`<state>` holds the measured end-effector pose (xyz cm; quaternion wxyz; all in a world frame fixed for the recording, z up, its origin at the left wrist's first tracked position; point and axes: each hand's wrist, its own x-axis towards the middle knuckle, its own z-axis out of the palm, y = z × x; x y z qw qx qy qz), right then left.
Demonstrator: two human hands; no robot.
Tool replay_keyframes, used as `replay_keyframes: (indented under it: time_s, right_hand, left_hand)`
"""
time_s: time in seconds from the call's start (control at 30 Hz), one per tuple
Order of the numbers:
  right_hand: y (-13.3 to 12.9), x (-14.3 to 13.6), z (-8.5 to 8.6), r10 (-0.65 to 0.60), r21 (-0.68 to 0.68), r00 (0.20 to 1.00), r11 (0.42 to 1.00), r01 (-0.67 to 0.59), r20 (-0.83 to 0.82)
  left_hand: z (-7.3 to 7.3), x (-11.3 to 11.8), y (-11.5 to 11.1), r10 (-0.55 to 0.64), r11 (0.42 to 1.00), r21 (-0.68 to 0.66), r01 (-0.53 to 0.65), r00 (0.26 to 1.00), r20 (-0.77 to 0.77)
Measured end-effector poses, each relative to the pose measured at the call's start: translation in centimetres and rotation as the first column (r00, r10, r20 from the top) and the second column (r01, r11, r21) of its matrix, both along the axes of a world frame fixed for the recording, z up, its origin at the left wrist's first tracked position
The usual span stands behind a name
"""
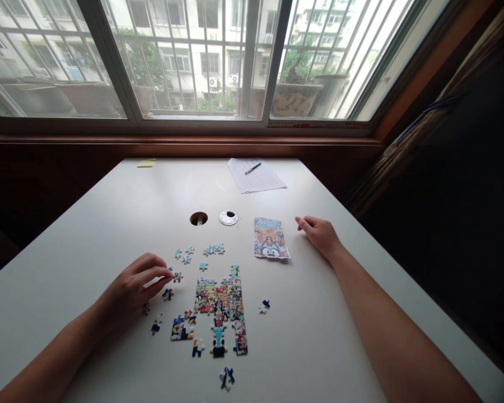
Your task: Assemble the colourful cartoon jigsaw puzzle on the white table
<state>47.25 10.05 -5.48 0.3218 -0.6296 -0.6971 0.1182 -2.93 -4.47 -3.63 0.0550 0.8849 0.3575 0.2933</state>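
A partly joined, colourful puzzle (pixel 231 296) lies on the white table (pixel 311 347). To its left, my left hand (pixel 145 280) has thumb and forefinger pinched at the edge of a small puzzle piece (pixel 177 277). Other loose pieces lie below that hand, and a joined cluster (pixel 182 327) sits beside the puzzle. My right hand (pixel 319 232) rests on the table with its fingers curled closed; whatever they may hold is hidden. Just left of it lies the printed picture card (pixel 271 238). One loose piece (pixel 264 306) is right of the puzzle.
Light-blue pieces (pixel 214 249) lie above the puzzle, and dark pieces (pixel 227 378) below it. Farther back are a round hole (pixel 199 219), a metal cover (pixel 228 218), papers (pixel 256 179) with a pen (pixel 252 168), and a yellow note (pixel 147 163).
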Motion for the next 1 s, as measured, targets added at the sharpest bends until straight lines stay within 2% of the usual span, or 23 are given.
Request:
replay_keyframes:
  time_s: [0.17,1.0]
  right_hand:
    - [0.0,0.01,-0.01,-0.001,0.008,1.0,1.0,0.001,0.0]
    - [-0.07,-0.12,0.2,-0.006,0.013,1.0,1.0,0.006,0.014]
  left_hand:
    - [-0.3,-0.09,0.09,0.002,1.0,-0.002,-0.002,1.0,0.004]
    - [0.13,0.26,-0.04,-0.006,1.0,-0.02,0.006,1.0,0.019]
